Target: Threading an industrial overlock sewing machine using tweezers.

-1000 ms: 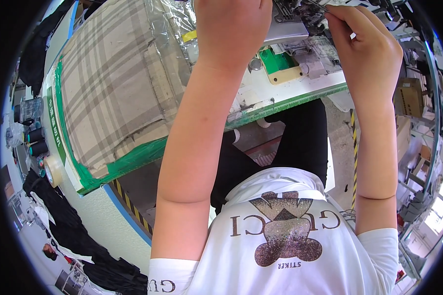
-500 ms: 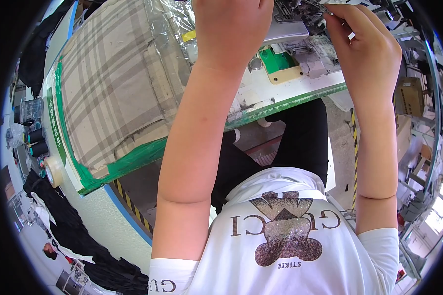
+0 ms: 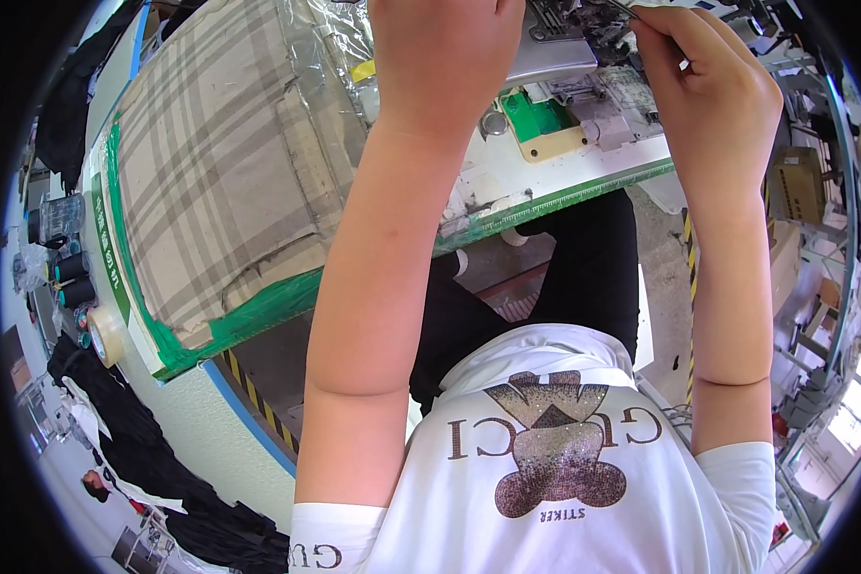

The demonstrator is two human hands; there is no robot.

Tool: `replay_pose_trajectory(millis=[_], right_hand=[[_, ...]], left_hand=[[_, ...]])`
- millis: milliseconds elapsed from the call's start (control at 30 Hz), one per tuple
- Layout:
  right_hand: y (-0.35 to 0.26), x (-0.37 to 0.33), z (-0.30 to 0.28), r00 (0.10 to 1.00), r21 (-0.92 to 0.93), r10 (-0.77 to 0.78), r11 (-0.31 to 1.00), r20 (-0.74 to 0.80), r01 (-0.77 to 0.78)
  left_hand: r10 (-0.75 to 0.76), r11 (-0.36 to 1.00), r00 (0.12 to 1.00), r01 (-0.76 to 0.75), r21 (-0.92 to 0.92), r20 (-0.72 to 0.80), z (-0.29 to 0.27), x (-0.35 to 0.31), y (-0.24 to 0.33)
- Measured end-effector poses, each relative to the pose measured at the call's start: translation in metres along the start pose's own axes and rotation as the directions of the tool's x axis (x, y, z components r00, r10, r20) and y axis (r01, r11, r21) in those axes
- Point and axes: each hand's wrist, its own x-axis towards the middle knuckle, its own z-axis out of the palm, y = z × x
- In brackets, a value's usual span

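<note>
At the top edge, my left hand (image 3: 447, 67) is over the left side of a sewing machine (image 3: 557, 59). Its fingers run out of the picture, so I cannot see what they do. To the right of the machine's metal bed, my right hand (image 3: 713, 81) is closed in a pinch with thumb and forefinger together. A thin metal tool, like the tip of tweezers (image 3: 623, 9), sticks out from those fingertips toward the machine. Below the bed, an opening with a green inside (image 3: 541, 117) shows in the white tabletop (image 3: 507, 172).
Plaid cloth (image 3: 210, 172) under clear plastic covers the table's left part, edged with green tape. A ruler strip (image 3: 564, 199) follows the front edge. A tape roll (image 3: 104, 337), thread spools (image 3: 75, 292) and black fabric (image 3: 129, 430) lie left. A cardboard box (image 3: 798, 185) stands right.
My left hand has shifted very slightly left. My right hand keeps its pinch in almost the same spot.
</note>
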Motion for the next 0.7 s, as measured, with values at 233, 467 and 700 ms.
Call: replay_pose_trajectory(millis=[233, 467, 700], right_hand=[[0.006, -0.005, -0.001, 1.000, -0.004, -0.005, 1.000, 0.023, 0.005], [0.025, -0.015, 0.014, 0.999, -0.008, -0.001, 1.000, -0.032, 0.001], [0.013, -0.008, 0.005, 1.000, -0.052, 0.025, 0.998, -0.012, -0.025]], left_hand=[[-0.068, 0.998, 0.997, 0.068, -0.008, 0.033, -0.002, 0.002, 0.004], [-0.046, 0.999, 0.998, 0.046, -0.004, 0.044, -0.002, 0.003, 0.004], [-0.048, 0.999, 0.998, 0.048, -0.003, 0.046, -0.002, 0.003, 0.004]])
